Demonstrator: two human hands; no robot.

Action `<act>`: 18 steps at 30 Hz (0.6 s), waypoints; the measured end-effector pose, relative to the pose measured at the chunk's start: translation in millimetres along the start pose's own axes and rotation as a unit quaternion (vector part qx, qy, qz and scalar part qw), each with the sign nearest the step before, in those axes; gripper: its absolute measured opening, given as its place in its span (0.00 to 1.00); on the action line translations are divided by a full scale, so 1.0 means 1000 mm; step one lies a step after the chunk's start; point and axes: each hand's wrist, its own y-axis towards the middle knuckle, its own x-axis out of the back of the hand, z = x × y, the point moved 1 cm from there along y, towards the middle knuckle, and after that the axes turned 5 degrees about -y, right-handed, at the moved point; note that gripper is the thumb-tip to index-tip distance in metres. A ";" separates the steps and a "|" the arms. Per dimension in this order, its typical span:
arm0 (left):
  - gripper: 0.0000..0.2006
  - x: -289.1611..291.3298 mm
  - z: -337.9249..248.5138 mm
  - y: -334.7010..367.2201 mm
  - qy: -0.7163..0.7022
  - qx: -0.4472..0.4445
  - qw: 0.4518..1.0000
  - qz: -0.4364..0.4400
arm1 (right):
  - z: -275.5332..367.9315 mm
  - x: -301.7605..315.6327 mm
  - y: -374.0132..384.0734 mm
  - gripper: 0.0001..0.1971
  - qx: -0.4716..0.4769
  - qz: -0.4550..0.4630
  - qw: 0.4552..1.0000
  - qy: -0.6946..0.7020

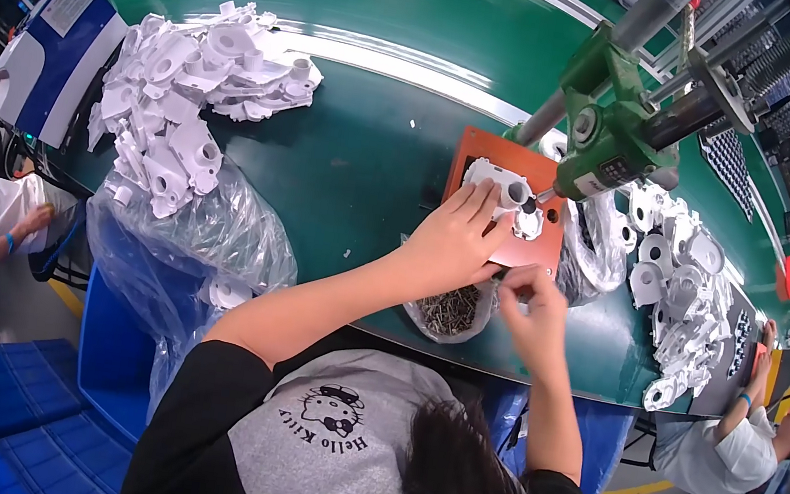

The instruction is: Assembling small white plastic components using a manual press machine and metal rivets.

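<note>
Two bare hands are working apart at a green worktop, the left hand pressing its fingers over a white part and holding it on an orange plate. Nearer the body, the right hand is hovering beside a bag of metal fasteners, its fingertips drawn together; whether they are pinching anything, the view is not showing. Just beyond the left hand, a green press is pointing its tip toward the part. Well to the left of both hands, one heap of similar white pieces is sprawling; to their right, past a clear bag, another pile is lying. The worker is apparently positioning the part and picking a fastener, and the next move is likely calling for steady left fingers, clear of the tip, and careful alignment beneath the press.
</note>
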 end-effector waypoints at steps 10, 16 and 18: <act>0.32 0.004 -0.002 0.002 -0.012 0.001 1.000 0.006 | -0.006 0.030 0.061 0.08 0.001 -0.144 0.987 -0.075; 0.31 0.001 -0.002 0.001 -0.014 0.004 1.000 0.000 | -0.025 0.021 0.079 0.09 -0.027 -0.148 0.988 0.036; 0.32 0.000 -0.002 0.001 -0.013 0.006 1.000 0.002 | -0.025 0.020 0.081 0.09 -0.018 -0.144 0.989 0.011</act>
